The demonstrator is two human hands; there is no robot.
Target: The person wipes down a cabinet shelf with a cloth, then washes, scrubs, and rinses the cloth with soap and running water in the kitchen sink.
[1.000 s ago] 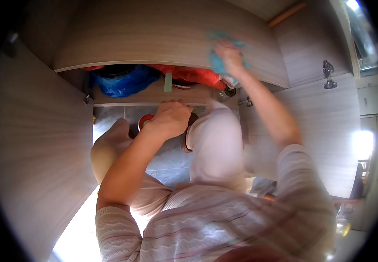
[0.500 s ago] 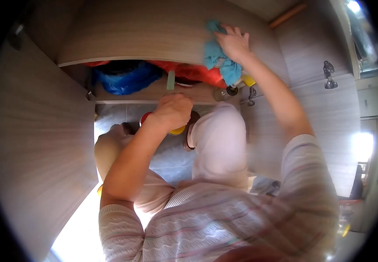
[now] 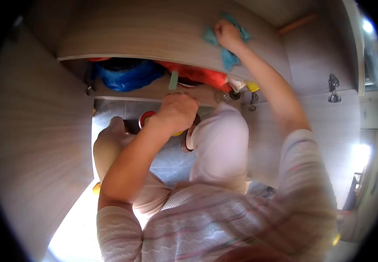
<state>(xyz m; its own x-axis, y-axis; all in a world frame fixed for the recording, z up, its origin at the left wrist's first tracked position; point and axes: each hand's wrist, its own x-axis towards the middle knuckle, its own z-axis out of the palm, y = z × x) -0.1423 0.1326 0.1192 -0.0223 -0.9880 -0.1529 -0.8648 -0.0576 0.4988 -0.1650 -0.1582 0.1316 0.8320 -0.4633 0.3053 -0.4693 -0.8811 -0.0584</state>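
My right hand [image 3: 228, 34] is closed on a teal cloth [image 3: 230, 59] against the wooden shelf [image 3: 154, 37] in the cabinet. Loose folds of the cloth spread out around the fist. My left hand [image 3: 180, 111] is curled shut in front of the lower compartment, its fingers turned away from view; I cannot tell what it holds. Just beyond its knuckles stands a pale green strip [image 3: 173, 81]. Below this hand, partly covered by it, show a red-rimmed round thing [image 3: 145, 118] and a yellow edge [image 3: 178, 133].
Under the shelf are a blue plastic bag [image 3: 130, 77], red bags [image 3: 204, 77], a glass item [image 3: 221, 96] and something yellow [image 3: 252, 86]. Open cabinet doors flank me, the left door [image 3: 44, 139] and the right door [image 3: 302, 139] with metal hinges [image 3: 334, 89]. My knees are close to the cabinet.
My right hand has moved slightly up and left on the shelf, its spread fingers now curled into the cloth, which is bunched differently. The left hand stays closed in nearly the same place.
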